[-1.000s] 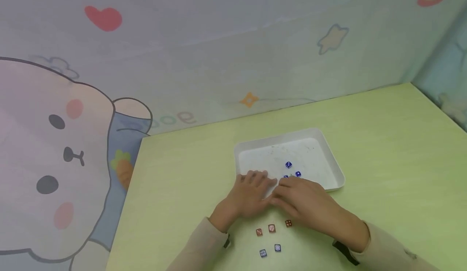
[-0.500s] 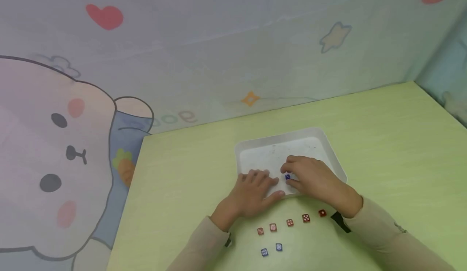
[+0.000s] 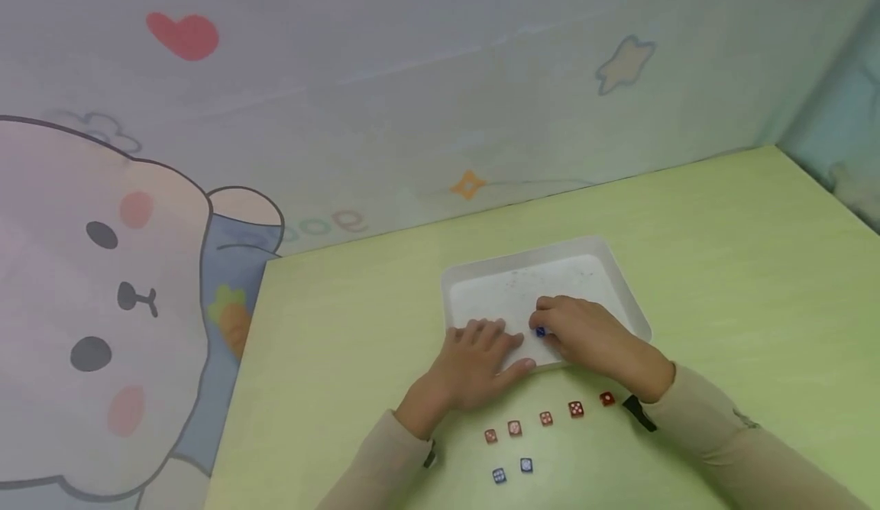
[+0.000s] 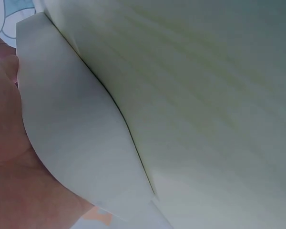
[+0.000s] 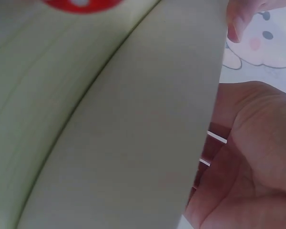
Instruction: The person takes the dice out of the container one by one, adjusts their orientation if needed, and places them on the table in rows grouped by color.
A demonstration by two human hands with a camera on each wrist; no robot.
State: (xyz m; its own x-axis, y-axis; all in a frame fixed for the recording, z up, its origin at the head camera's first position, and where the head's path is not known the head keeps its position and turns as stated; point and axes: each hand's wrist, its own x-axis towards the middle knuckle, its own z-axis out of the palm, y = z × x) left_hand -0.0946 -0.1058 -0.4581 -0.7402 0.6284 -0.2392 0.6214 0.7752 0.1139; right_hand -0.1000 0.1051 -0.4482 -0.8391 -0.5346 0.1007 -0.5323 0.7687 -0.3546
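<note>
A shallow white tray lies on the table. My left hand rests across its near left rim, fingers spread and straight, thumb along the near edge. Inside the tray, my right hand pinches a small blue die between thumb and fingers; other dice under this hand would be hidden. In the left wrist view the tray's outer wall stands beside the left palm. The right wrist view has the tray's wall next to the right palm.
Before the tray, several red dice form a slanting row, from one at the left to one at the right near my right sleeve. Nearer me lie two blue dice, one left and one right. A printed cloth hangs behind the table.
My right hand has moved from the tray's near edge into the tray and closed its fingers on a blue die. Two red dice at the row's right have come into view. The left hand stays put.
</note>
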